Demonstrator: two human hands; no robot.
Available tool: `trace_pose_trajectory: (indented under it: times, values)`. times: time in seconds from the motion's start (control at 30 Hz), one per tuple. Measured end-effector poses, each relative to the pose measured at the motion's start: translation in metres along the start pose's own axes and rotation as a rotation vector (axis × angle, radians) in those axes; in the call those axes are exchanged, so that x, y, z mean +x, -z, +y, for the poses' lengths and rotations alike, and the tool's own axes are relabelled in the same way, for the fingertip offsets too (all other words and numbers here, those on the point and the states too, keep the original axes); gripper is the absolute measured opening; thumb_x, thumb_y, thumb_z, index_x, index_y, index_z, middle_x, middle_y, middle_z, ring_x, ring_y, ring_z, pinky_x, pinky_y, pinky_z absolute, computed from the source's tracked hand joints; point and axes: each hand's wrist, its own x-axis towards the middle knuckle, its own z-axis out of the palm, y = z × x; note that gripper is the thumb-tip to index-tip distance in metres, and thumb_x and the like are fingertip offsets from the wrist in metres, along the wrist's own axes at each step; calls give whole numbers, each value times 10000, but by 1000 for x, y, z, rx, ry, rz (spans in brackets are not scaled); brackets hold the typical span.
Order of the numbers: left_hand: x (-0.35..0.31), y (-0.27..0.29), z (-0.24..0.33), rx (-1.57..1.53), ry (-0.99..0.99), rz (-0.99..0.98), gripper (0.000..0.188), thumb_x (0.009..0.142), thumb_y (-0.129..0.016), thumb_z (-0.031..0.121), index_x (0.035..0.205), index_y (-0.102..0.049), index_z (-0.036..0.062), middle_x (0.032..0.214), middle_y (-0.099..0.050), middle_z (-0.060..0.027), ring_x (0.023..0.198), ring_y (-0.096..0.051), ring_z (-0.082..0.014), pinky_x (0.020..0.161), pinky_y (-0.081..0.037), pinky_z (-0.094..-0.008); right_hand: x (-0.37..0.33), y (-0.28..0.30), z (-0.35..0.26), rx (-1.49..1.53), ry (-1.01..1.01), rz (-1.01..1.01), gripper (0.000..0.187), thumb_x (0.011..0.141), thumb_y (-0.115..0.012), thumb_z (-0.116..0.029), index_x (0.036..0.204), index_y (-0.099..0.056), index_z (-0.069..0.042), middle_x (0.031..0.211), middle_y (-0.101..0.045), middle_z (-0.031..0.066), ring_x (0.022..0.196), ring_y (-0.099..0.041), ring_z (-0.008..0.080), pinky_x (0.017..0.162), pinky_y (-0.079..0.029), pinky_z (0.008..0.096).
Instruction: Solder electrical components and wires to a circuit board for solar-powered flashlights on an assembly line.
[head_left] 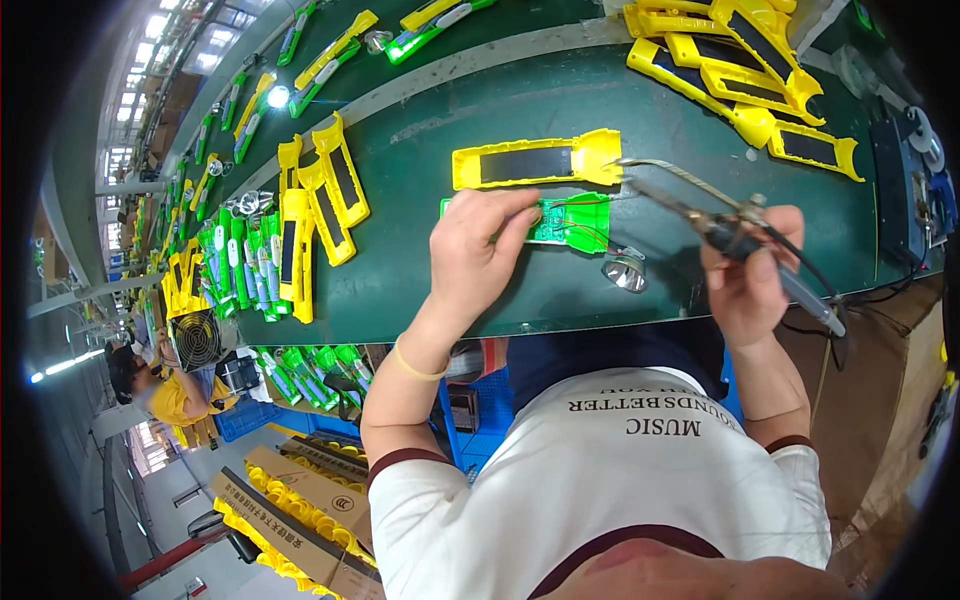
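The left hand (478, 250) was pressed down on a green housing half (560, 220) that lay flat on the dark green worktop (440, 150), near the picture's centre. The fingers were laid over the part's left portion, holding it by pressure from above rather than in a closed grip. A circuit board with red wires was seen inside the housing.

The right hand (752, 275) was closed around the handle of a soldering iron (700, 215), gripped like a pen. The iron's tip was pointed toward ten o'clock, ending just beside the right end of the housing. A thin strand of solder wire (670, 172) was held above the iron; whether it touched the part could not be told.

At twelve o'clock from the green housing, just beside it, a yellow housing with a dark panel (535, 162) was laid flat. At four o'clock from it, a small silver reflector cup (625, 272) was set near the worktop's front edge. A heap of yellow housings (740, 60) was piled at one o'clock, well apart, and another stack of yellow and green parts (290, 240) was ranged at nine o'clock.
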Motion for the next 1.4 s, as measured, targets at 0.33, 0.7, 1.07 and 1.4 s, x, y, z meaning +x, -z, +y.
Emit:
trace_pose_trajectory:
  times: [0.33,0.7,1.07,1.4]
  values:
    - [7,10,-10,-23,-231,-203,99,694,-696,53,777,-645,70,764,-572,-50,698,-552,-202,608,-447,-313,-2,-1,24,-136,-184,-66,244,847,-575,-117,928,-353,-56,753,-494,60,559,-461,81,500,-389,208]
    - [20,17,10,99,-22,-338,95,685,-661,0,760,-607,22,805,-478,-82,763,-515,-212,630,-460,-301,-8,4,26,-352,-197,-138,257,805,-616,-84,862,-367,-52,755,-484,36,668,-409,61,603,-367,226]
    - [21,20,10,99,-6,-383,115,668,-645,-10,761,-586,22,827,-474,-96,766,-529,-229,647,-464,-311,-6,2,30,-401,-222,-140,246,815,-627,-132,856,-399,-47,696,-482,12,590,-440,51,536,-372,213]
    - [24,21,12,79,28,-411,102,658,-638,-10,738,-582,20,836,-476,-104,777,-529,-252,670,-451,-329,-4,0,26,-213,-169,-73,266,850,-591,-176,917,-362,-60,692,-489,42,555,-434,64,515,-369,197]
